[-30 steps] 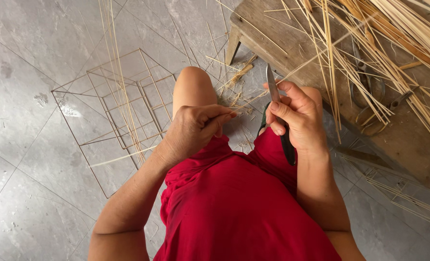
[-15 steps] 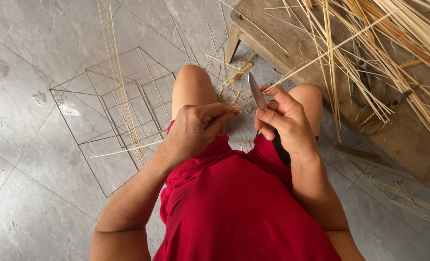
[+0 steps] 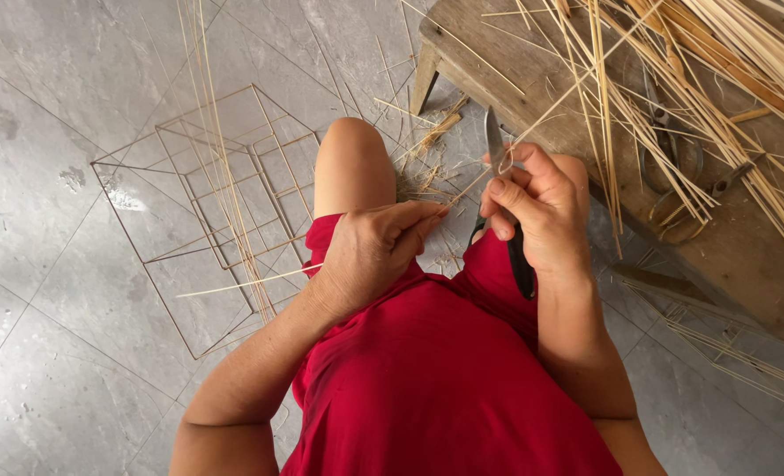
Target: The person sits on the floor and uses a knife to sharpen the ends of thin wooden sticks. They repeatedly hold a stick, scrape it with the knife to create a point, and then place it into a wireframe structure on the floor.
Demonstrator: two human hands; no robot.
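Note:
My right hand [image 3: 537, 211] grips a knife [image 3: 496, 145] with a black handle, its grey blade pointing up and away from me. My left hand [image 3: 374, 251] pinches the near end of a thin pale bamboo strip [image 3: 551, 119] over my lap. The strip runs up and to the right past the blade, toward the wooden bench. Both hands sit close together above my knees and red garment [image 3: 445, 370].
A low wooden bench [image 3: 533, 70] at the upper right carries a pile of bamboo strips [image 3: 718, 79] and metal shears [image 3: 674, 167]. A thin stick frame [image 3: 224, 203] lies on the grey tiled floor at left, with long strips across it. More strips lie at lower right.
My right hand with the knife has shifted slightly left toward my left hand, and the blade now meets the strip. The left hand has stayed on the strip's end.

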